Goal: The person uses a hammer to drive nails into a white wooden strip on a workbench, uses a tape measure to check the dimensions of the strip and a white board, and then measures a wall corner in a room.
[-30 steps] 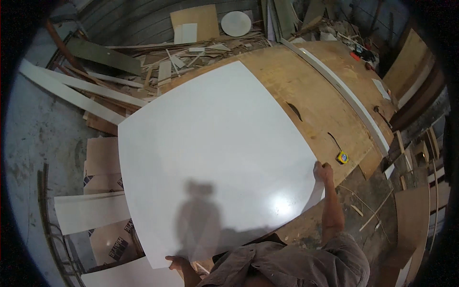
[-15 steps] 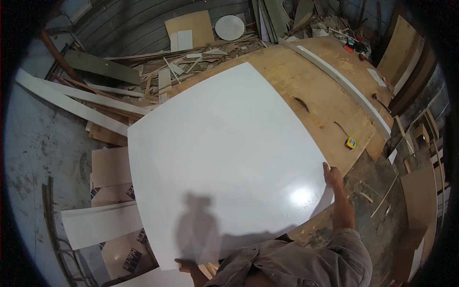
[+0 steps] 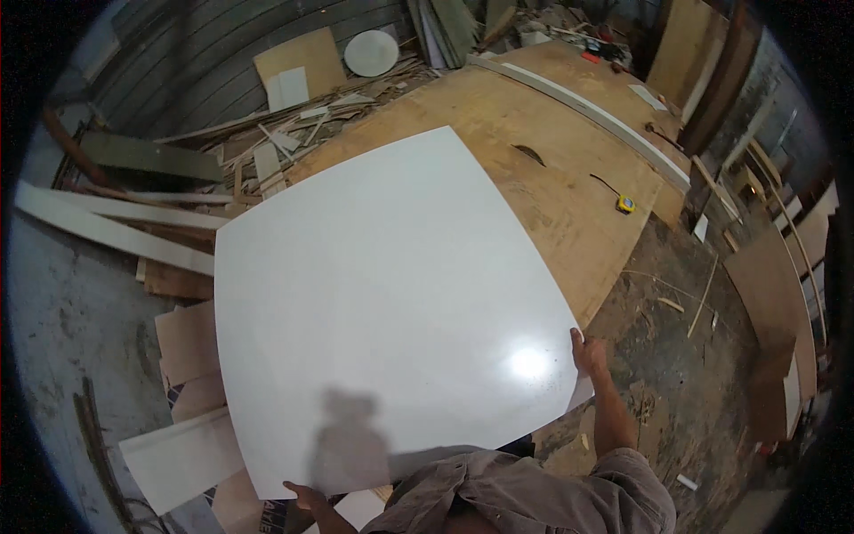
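A large white board (image 3: 382, 294) spreads across the middle of the view, its glossy face up, with my shadow and a bright glare on it. My right hand (image 3: 589, 353) is closed round its right edge near the near right corner, thumb on top. At the near left corner my left hand (image 3: 305, 496) grips the near edge, its thumb end showing on the face; the other fingers are hidden underneath. Beyond and to the right lies a plywood sheet (image 3: 498, 133), partly covered by the board. On the plywood rests a yellow tape measure (image 3: 626, 204).
A long white strip (image 3: 596, 116) lies across the plywood. Scrap wood (image 3: 294, 133) is piled along the back wall. White planks (image 3: 116, 222) stick out at the left, above cardboard (image 3: 189, 343) and a white panel (image 3: 182, 458). Brown panels (image 3: 769, 303) stand at the right.
The white board and both hands have shifted slightly left in view. The surroundings have also slid left and turned a little as the view moved. My grip on the board stays the same.
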`<action>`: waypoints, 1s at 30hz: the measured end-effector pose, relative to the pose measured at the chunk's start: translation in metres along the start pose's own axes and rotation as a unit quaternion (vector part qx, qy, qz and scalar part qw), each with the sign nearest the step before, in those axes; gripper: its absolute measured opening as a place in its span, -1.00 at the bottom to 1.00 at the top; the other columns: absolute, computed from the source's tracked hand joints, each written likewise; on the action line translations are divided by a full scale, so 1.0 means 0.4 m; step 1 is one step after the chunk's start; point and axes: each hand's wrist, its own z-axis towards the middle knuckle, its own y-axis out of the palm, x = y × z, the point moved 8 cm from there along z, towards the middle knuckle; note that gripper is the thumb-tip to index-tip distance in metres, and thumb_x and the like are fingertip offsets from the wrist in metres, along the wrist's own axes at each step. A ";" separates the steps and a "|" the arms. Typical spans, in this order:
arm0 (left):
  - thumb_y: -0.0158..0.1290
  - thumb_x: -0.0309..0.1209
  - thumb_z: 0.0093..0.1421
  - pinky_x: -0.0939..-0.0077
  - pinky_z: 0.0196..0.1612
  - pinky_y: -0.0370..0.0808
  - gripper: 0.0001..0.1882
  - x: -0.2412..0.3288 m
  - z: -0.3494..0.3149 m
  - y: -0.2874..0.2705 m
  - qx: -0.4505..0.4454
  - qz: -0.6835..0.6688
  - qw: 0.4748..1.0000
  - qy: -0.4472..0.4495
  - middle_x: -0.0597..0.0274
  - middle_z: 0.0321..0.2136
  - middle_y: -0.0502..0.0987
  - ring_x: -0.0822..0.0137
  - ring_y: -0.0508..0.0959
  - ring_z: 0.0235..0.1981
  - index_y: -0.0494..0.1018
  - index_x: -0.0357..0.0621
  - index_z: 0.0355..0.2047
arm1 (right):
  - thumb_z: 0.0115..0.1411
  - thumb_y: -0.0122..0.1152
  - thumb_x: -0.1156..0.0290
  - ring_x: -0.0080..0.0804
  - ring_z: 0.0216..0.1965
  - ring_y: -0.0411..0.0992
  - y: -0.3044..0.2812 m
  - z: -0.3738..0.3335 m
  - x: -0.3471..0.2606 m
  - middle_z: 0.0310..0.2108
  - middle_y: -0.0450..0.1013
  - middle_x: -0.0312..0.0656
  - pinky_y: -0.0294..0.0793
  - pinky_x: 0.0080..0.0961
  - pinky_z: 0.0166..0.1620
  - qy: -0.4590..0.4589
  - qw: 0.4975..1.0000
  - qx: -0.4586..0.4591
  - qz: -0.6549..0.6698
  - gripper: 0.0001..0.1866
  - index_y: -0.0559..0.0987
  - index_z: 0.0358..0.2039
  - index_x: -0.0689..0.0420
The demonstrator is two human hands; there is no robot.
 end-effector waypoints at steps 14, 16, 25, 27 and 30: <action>-0.03 0.12 0.28 0.19 -0.24 0.61 -0.24 0.008 0.118 -0.119 -0.065 -0.087 0.994 0.030 -0.16 -0.19 0.58 0.01 0.62 -0.28 0.12 -0.17 0.25 | 0.29 -0.02 -0.16 0.31 -0.18 0.51 0.021 -0.423 0.258 -0.32 0.51 0.37 0.46 0.01 -0.11 0.021 0.991 0.061 0.118 -0.30 0.59 -0.19 0.39; -0.03 0.14 0.27 0.19 -0.24 0.61 -0.24 0.030 0.105 -0.112 -0.078 -0.087 0.992 0.039 -0.16 -0.19 0.58 0.02 0.62 -0.29 0.14 -0.20 0.23 | 0.30 -0.02 -0.14 0.31 -0.21 0.52 0.012 -0.504 0.330 -0.34 0.51 0.38 0.46 0.02 -0.13 0.071 0.991 0.053 0.099 -0.30 0.59 -0.20 0.41; -0.05 0.22 0.24 0.21 -0.23 0.61 -0.18 0.207 0.104 -0.019 -0.129 -0.071 0.986 0.077 -0.15 -0.19 0.59 0.04 0.62 -0.30 0.24 -0.34 0.15 | 0.31 -0.02 -0.12 0.30 -0.28 0.53 -0.017 -0.845 0.462 -0.45 0.49 0.37 0.47 0.01 -0.19 0.152 0.979 0.090 0.105 -0.30 0.60 -0.36 0.45; -0.06 0.24 0.24 0.21 -0.23 0.61 -0.16 0.250 0.110 0.011 -0.141 -0.066 0.984 0.084 -0.15 -0.19 0.59 0.04 0.62 -0.30 0.26 -0.37 0.13 | 0.32 -0.02 -0.08 0.30 -0.26 0.53 0.022 -0.914 0.501 -0.43 0.50 0.36 0.47 0.00 -0.18 0.196 0.971 0.082 0.107 -0.33 0.60 -0.34 0.43; -0.07 0.27 0.23 0.22 -0.23 0.61 -0.13 0.327 0.131 0.057 -0.163 -0.065 0.980 0.096 -0.15 -0.20 0.59 0.05 0.62 -0.30 0.29 -0.42 0.10 | 0.33 -0.02 -0.06 0.28 -0.32 0.54 0.058 -1.009 0.509 -0.47 0.50 0.34 0.45 0.01 -0.23 0.202 0.962 0.149 0.111 -0.35 0.60 -0.38 0.42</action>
